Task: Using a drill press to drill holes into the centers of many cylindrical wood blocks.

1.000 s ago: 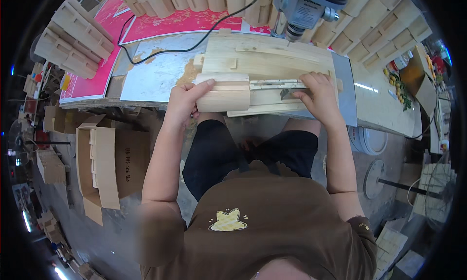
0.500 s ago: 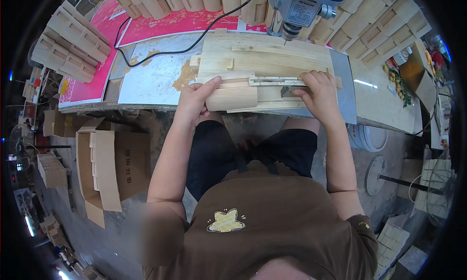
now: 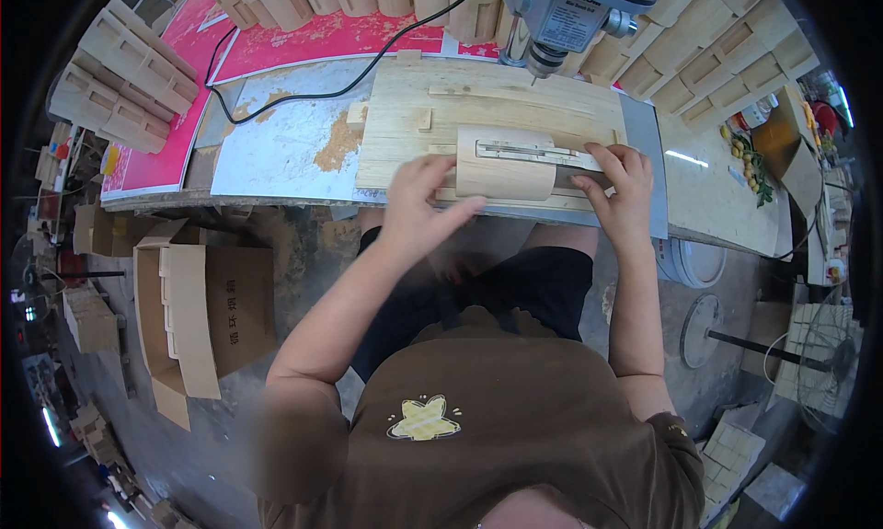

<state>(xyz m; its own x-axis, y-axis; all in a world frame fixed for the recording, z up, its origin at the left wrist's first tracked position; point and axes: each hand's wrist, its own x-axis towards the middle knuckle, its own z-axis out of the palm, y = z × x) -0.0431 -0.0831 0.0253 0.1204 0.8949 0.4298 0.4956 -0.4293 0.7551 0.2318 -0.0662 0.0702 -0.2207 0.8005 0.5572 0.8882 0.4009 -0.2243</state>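
Observation:
A pale curved wooden block (image 3: pixel 506 181) lies on the wooden work board, just left of my right hand. Along its upper side rests a narrow slotted, metal-looking strip (image 3: pixel 520 152). My right hand (image 3: pixel 627 187) grips the strip's right end, with the thumb below and the fingers above. Under that end a grey plate is partly hidden by the hand. My left hand (image 3: pixel 423 209) is at the block's left end, its thumb and fingers spread, slightly blurred by motion. Whether its fingertips touch the block, I cannot tell.
Behind the board (image 3: pixel 405 106) stands a bench drill (image 3: pixel 552 32), its bit pointing down. A black cable (image 3: pixel 303 101) crosses the bench. Stacked wooden blocks (image 3: pixel 713 41) line the back and the left. An open cardboard box (image 3: pixel 235 313) stands on the floor at left.
The wooden block has slid right along the board and now lies beneath most of the strip. My left hand has loosened from it and spread; my right hand has moved slightly right.

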